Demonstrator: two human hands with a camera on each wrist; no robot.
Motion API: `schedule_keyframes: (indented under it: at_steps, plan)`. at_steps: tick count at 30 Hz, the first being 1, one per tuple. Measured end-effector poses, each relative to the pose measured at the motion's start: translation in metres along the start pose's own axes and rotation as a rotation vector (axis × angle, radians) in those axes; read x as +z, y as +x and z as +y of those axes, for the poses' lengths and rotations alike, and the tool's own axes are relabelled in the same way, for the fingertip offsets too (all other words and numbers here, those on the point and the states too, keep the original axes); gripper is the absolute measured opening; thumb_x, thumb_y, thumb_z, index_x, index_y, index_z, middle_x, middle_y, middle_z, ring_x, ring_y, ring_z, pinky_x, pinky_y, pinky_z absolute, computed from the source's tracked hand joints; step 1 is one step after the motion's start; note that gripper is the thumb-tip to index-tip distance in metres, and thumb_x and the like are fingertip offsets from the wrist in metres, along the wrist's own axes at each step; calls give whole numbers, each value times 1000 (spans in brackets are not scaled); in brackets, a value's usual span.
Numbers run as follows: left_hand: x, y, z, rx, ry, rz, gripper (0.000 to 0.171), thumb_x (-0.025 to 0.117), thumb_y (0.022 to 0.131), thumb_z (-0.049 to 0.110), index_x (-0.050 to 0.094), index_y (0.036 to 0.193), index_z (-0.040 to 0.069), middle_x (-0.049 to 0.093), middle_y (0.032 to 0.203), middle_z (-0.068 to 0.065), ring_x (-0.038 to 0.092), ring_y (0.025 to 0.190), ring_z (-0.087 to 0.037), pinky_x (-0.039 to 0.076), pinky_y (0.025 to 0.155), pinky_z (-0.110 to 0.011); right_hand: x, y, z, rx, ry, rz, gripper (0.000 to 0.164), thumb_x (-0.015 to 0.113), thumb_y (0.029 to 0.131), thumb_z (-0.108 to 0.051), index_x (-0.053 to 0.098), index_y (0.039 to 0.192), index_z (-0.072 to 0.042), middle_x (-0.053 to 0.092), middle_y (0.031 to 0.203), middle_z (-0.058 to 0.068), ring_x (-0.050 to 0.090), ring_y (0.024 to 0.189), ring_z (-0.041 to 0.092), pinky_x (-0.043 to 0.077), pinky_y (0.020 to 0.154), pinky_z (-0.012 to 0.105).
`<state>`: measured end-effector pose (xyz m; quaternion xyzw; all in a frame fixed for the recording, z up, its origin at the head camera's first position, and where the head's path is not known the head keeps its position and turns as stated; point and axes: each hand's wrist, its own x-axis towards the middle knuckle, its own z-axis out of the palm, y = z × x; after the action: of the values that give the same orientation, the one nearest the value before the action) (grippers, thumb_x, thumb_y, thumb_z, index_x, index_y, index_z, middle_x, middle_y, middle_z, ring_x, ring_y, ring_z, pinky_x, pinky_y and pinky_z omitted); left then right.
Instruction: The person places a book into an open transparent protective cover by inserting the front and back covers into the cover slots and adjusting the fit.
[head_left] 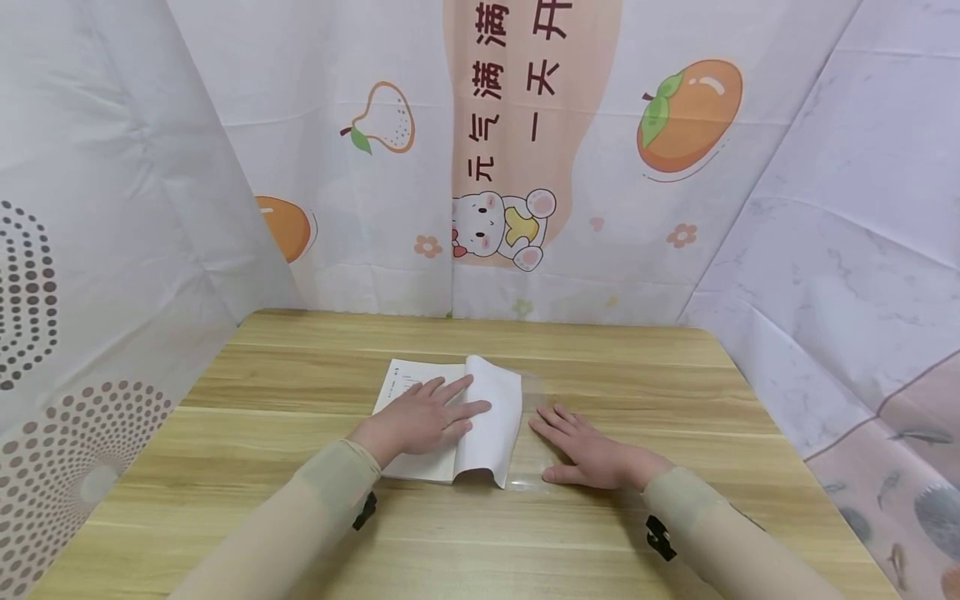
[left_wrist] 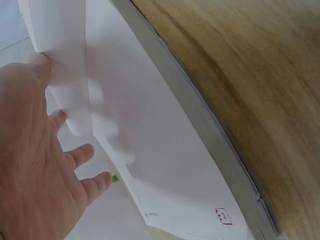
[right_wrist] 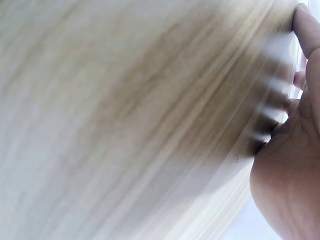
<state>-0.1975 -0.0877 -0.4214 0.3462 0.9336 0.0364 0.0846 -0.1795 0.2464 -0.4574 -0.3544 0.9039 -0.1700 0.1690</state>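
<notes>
A book (head_left: 422, 465) lies open on the wooden table, with a white leaf (head_left: 491, 417) standing up in a curve at its right side. My left hand (head_left: 427, 421) is over the left page, fingers spread, fingertips at the base of the raised leaf. In the left wrist view, the thumb and index finger touch that leaf (left_wrist: 62, 30). To the right, a clear plastic sheet (head_left: 531, 454) extends from under the leaf. My right hand (head_left: 581, 450) lies palm down with fingers spread, its fingertips at the sheet's right part.
The wooden table (head_left: 637, 367) reaches back to a printed curtain (head_left: 337, 217). More hanging cloth (head_left: 847, 208) stands along the right side, and a dotted cloth (head_left: 97, 317) along the left.
</notes>
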Motion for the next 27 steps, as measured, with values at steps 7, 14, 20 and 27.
schedule_keyframes:
  at_steps: [7,14,20,27]
  plan:
    - [3,-2,-9,77,-8,4,50,32,111,47,30,160,42,11,172,-6,30,151,-41,32,119,-55,1,0,0,1,2,0,84,56,102,-52,21,164,-8,9,170,20,2,155,47,10,120,68]
    - [1,-7,-10,144,-144,-48,61,42,102,66,33,158,45,5,173,3,13,157,-34,28,121,-54,1,-1,-2,0,0,8,83,57,102,-51,21,164,-9,8,170,19,2,155,47,10,120,68]
    - [-3,-9,-4,135,-191,-115,77,56,87,78,38,156,46,1,173,7,3,158,-34,40,114,-53,0,-1,-3,-4,6,7,83,57,102,-50,21,164,-8,7,170,19,2,155,47,10,120,68]
    - [1,-9,-1,117,-150,-120,77,55,87,79,38,155,48,-4,173,8,-3,158,-34,45,110,-49,-1,-1,-2,0,11,2,83,56,102,-50,20,164,-8,7,170,19,1,155,48,9,120,68]
